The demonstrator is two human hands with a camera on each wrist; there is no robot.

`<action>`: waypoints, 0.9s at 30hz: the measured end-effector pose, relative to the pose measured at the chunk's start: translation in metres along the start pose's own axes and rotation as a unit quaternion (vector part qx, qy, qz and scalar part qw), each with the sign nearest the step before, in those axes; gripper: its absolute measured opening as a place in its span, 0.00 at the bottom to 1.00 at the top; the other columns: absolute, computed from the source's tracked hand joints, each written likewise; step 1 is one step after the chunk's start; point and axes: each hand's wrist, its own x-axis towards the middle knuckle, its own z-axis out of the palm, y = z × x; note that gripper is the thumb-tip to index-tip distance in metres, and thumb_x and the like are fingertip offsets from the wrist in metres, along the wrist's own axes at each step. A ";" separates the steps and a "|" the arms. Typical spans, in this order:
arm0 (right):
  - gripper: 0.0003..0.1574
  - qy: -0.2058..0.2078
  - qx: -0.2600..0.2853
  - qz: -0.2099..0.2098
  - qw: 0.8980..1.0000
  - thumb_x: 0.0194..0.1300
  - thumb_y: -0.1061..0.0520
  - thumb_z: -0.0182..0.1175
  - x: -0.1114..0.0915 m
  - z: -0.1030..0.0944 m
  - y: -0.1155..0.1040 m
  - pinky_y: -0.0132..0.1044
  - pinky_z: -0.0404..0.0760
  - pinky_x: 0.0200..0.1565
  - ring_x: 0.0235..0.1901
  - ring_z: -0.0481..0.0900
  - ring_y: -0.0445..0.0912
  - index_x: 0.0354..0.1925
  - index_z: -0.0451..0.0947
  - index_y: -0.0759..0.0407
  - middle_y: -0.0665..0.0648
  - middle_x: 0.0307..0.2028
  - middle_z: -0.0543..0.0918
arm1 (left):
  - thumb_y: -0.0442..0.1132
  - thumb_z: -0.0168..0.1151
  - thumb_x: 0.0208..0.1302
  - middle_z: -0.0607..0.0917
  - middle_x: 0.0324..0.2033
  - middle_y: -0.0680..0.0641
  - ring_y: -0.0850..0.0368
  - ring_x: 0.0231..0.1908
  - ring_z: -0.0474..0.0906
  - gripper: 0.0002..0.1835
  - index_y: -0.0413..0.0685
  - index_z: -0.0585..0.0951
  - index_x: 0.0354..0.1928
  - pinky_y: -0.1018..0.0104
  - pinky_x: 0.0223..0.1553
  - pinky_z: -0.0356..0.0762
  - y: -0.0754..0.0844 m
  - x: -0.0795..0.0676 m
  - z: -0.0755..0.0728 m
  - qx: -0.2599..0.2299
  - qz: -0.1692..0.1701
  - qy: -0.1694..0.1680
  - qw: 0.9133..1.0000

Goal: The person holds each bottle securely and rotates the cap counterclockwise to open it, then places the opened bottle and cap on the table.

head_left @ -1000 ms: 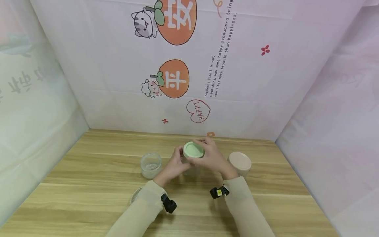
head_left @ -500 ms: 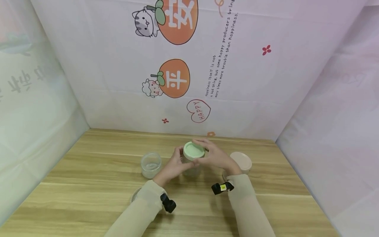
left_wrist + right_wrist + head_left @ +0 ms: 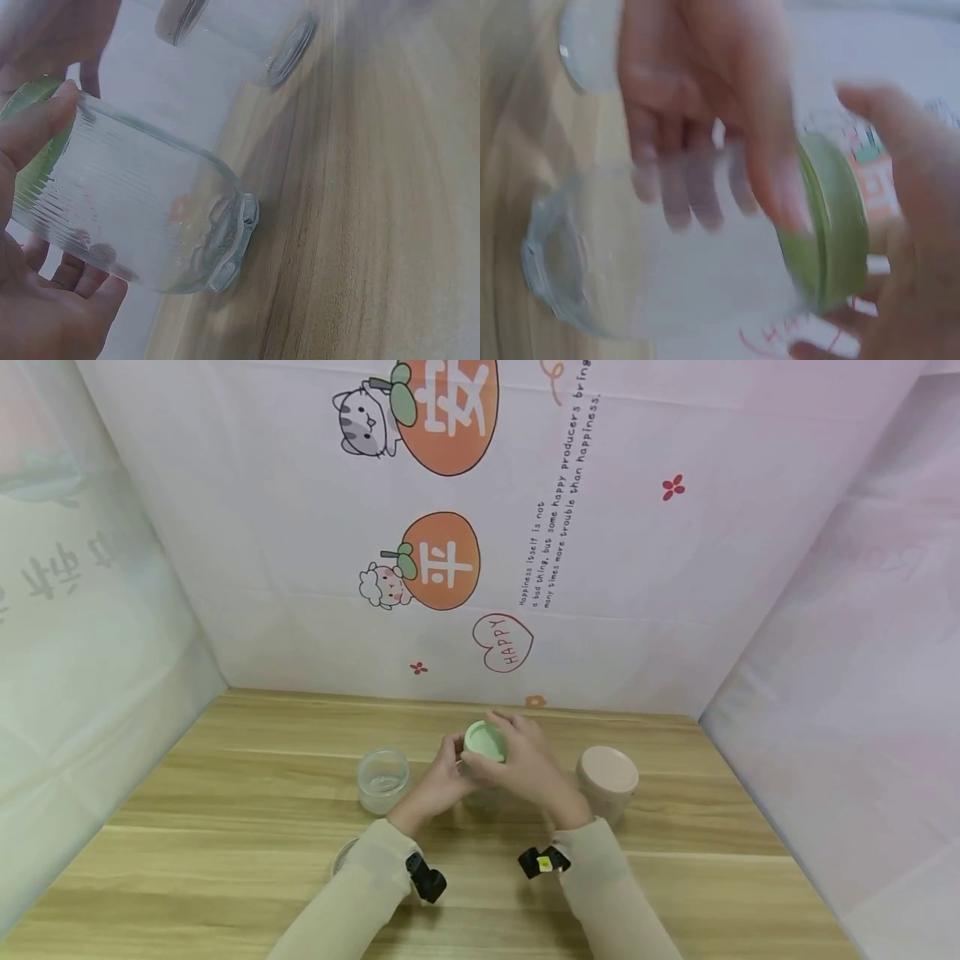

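A clear glass jar [image 3: 142,202] with ribbed sides and a knobbly base stands on the table, topped by a pale green lid [image 3: 483,741]. My left hand [image 3: 437,783] holds the jar, thumb on one side near the lid and fingers on the other. With the thumb and fingers of my right hand [image 3: 529,770], I grip the green lid around its edge. The right hand covers part of the lid in the head view, and it is blurred in the right wrist view, where the lid [image 3: 829,225] shows side-on at the jar's mouth.
An uncovered clear glass jar [image 3: 383,782] stands left of my hands. To the right is a jar with a peach lid [image 3: 608,769]. A round, clear-rimmed object [image 3: 342,857] lies partly hidden under my left sleeve. Printed cloth walls [image 3: 600,635] enclose the wooden table [image 3: 225,827].
Half a second ago my right hand reached around the lid from farther right; now its wrist has swung left and the hand has turned over the lid. My left hand keeps its place.
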 end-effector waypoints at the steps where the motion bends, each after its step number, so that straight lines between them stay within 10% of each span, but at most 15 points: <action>1: 0.49 0.017 -0.028 0.005 0.999 0.63 0.29 0.63 -0.001 0.002 -0.005 0.54 0.75 0.53 0.61 0.67 0.57 0.70 0.70 0.58 0.63 0.66 0.71 | 0.44 0.69 0.67 0.56 0.70 0.38 0.39 0.72 0.54 0.44 0.42 0.51 0.73 0.44 0.69 0.58 0.000 0.000 0.000 -0.003 -0.001 -0.001 1.000; 13: 0.50 0.114 -0.221 0.032 0.968 0.61 0.22 0.58 -0.003 0.018 -0.016 0.54 0.73 0.45 0.46 0.73 0.59 0.59 0.78 0.62 0.67 0.49 0.76 | 0.35 0.67 0.66 0.53 0.71 0.31 0.30 0.71 0.55 0.42 0.35 0.51 0.72 0.39 0.66 0.61 0.011 -0.004 0.003 -0.021 -0.005 0.005 1.000; 27: 0.43 0.052 -0.127 -0.015 0.990 0.63 0.33 0.63 -0.004 0.004 -0.007 0.54 0.70 0.52 0.54 0.70 0.58 0.66 0.75 0.58 0.64 0.58 0.74 | 0.40 0.66 0.67 0.58 0.69 0.34 0.36 0.70 0.55 0.43 0.37 0.50 0.73 0.41 0.68 0.58 0.000 -0.001 0.001 -0.006 0.003 0.000 1.000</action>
